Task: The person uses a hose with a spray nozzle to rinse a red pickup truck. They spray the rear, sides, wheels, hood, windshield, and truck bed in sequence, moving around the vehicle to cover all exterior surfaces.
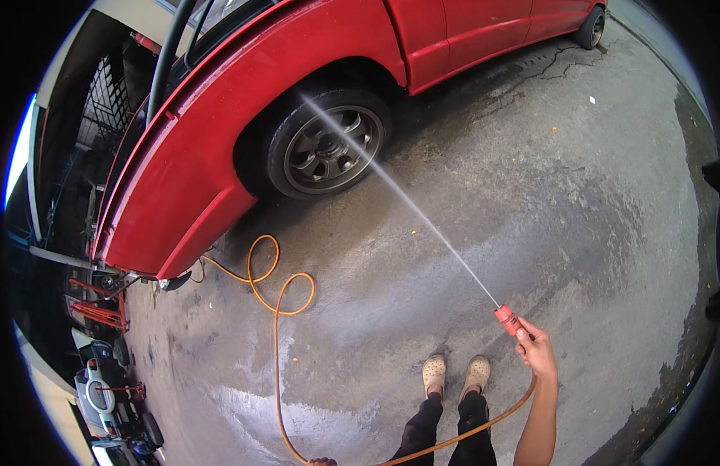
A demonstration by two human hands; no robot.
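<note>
Red nozzle (508, 319) in the closed right grip (538, 353), water jet (422, 219) ahead toward the wheel (326, 153), left grip (322, 462) of unclear hold

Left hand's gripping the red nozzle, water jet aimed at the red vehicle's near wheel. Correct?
Wrong hand: the head view shows the right hand gripping the red nozzle. The water jet is aimed at the red vehicle's near wheel, as you say.

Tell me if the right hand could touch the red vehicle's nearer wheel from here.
Probably not: the right hand is gripping the red nozzle, and a stretch of concrete separates it from the nearer wheel. Only the water jet seems to span that gap.
</note>
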